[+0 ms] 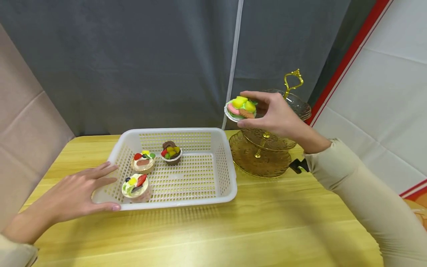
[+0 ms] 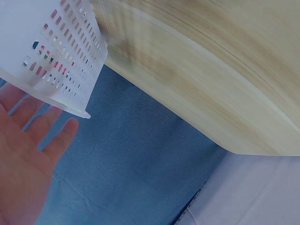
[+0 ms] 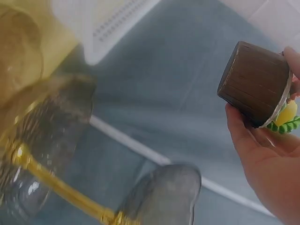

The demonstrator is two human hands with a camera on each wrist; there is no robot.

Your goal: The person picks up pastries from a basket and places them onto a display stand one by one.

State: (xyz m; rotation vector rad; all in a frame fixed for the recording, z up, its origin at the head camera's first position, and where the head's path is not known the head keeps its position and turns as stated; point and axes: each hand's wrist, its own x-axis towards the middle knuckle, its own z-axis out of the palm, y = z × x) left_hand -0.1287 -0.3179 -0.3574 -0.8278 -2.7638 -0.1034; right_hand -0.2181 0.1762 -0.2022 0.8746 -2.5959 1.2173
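My right hand pinches a toy cupcake between thumb and fingers, in the air right of the basket and in front of the tiered stand. Yellow, pink and brown pieces top the cupcake; the right wrist view shows its brown cup. My left hand is at the left end of a white plastic basket, fingers spread and fairly straight against its rim. Inside the basket sit a tall fruit-topped cupcake, an oval tart and a brown-cupped cupcake.
The stand has amber glass tiers and a gold handle; my right forearm hides part of it. A small dark object lies by its base. A grey curtain hangs behind the wooden table. White panels stand at right.
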